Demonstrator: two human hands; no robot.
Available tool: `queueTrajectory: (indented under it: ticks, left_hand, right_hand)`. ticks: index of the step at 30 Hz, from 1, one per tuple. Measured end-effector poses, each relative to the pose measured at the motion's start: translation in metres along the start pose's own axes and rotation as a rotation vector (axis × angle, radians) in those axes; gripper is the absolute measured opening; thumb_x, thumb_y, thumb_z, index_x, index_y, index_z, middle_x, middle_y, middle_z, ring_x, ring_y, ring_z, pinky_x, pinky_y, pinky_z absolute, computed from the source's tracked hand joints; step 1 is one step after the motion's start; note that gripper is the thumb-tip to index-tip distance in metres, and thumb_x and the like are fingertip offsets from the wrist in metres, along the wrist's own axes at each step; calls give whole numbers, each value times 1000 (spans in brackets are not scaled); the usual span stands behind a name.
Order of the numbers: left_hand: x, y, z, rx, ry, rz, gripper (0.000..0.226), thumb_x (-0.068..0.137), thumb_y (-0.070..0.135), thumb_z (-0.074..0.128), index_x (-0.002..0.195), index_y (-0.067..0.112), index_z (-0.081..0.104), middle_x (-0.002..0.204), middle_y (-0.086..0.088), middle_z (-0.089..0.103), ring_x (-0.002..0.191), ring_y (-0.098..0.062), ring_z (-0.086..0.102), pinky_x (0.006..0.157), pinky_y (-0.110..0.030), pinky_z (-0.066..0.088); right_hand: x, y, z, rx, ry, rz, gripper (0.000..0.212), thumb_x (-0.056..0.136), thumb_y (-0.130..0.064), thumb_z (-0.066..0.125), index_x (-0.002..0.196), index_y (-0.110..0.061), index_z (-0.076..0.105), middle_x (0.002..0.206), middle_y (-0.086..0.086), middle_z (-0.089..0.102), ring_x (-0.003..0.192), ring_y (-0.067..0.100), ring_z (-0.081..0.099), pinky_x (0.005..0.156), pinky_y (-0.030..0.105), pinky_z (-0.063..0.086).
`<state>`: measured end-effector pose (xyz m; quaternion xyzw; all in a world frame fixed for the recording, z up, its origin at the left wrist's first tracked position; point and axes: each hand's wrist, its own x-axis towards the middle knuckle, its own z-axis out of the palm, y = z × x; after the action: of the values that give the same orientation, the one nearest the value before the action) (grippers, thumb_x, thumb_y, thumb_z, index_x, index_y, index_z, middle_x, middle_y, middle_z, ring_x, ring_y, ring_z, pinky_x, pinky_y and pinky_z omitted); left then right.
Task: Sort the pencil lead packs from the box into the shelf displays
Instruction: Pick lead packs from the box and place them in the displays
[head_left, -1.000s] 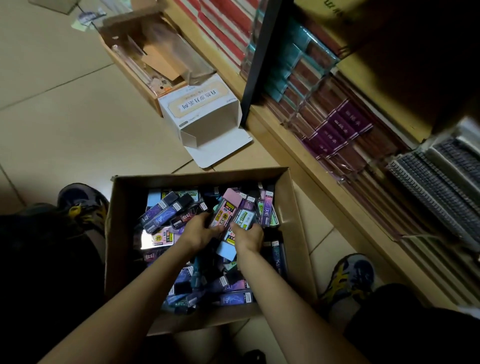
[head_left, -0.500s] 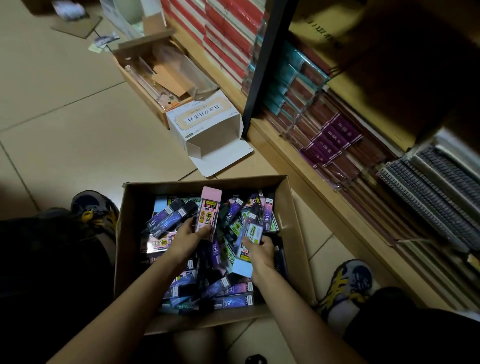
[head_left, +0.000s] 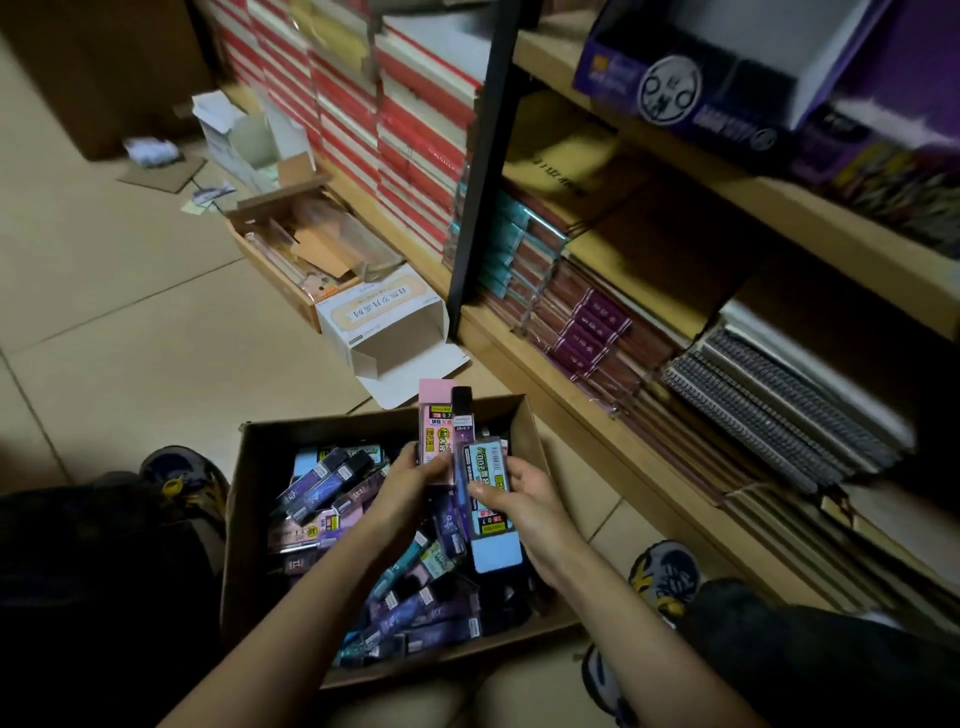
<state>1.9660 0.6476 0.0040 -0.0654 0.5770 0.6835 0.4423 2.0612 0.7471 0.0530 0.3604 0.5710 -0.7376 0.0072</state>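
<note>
An open cardboard box (head_left: 244, 525) sits on the floor between my feet, holding several purple, black and teal pencil lead packs (head_left: 322, 480). My left hand (head_left: 410, 483) grips a pink lead pack (head_left: 435, 415) upright above the box, with a dark pack (head_left: 461, 408) standing beside it. My right hand (head_left: 519, 493) pinches a light-blue lead pack (head_left: 491, 540), held against the pink one. A purple display box (head_left: 675, 93) stands on the upper shelf at the right.
A wooden shelf unit (head_left: 571, 410) runs along the right, stacked with notebooks (head_left: 779, 410) and red-edged books (head_left: 405, 135). An opened white carton (head_left: 384, 322) and a tray of cardboard scraps (head_left: 306, 244) lie on the tiled floor (head_left: 114, 322) beyond the box.
Both hands rose out of the box and came together, carrying the pink and light-blue packs upward. My view tilted up, revealing more of the shelves.
</note>
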Motion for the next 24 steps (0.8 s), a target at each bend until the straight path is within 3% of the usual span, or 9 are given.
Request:
queueTrajectory:
  ticks: [2, 5, 10, 15, 20, 24]
  left_hand:
    - [-10, 8, 10, -5, -20, 47, 31, 94, 22, 52, 122, 8, 49, 103, -13, 67, 89, -25, 65, 73, -38, 53]
    - [-26, 20, 23, 39, -77, 127, 47, 90, 44, 53, 121, 8, 51, 109, -14, 67, 98, -30, 66, 86, -44, 53]
    - [-51, 47, 49, 156, -138, 298, 47, 76, 51, 57, 107, 15, 60, 98, -7, 71, 81, -14, 71, 63, -21, 53]
    - [-67, 78, 78, 154, -235, 365, 46, 84, 47, 56, 116, 14, 57, 105, -11, 71, 95, -27, 69, 79, -40, 56]
    - [-81, 102, 109, 196, -322, 426, 49, 77, 48, 61, 115, 18, 55, 104, -7, 72, 93, -25, 70, 73, -36, 57]
    - [-89, 115, 135, 282, -322, 492, 52, 70, 50, 64, 111, 18, 55, 101, -8, 71, 85, -23, 72, 67, -34, 58]
  right_hand:
    - [-9, -9, 1, -8, 25, -30, 21, 87, 1, 59, 105, -10, 60, 93, 9, 70, 75, 20, 67, 67, 30, 56]
    - [-23, -22, 0, -36, 37, -56, 17, 87, -3, 61, 101, -14, 62, 93, 11, 70, 75, 21, 68, 66, 30, 56]
    - [-44, -53, -9, -70, 7, -108, 18, 89, -7, 60, 106, -12, 62, 98, 13, 70, 82, 23, 68, 71, 33, 56]
    - [-62, -96, -36, -137, -35, -190, 25, 88, -9, 61, 114, -6, 61, 103, 15, 70, 93, 29, 68, 86, 42, 55]
    - [-84, -129, -62, -77, -46, -242, 24, 84, -1, 64, 108, 0, 63, 93, 13, 71, 75, 17, 69, 71, 28, 57]
    - [-102, -140, -81, 111, -107, -215, 22, 84, 3, 59, 106, 0, 61, 90, 12, 71, 79, 19, 69, 72, 27, 58]
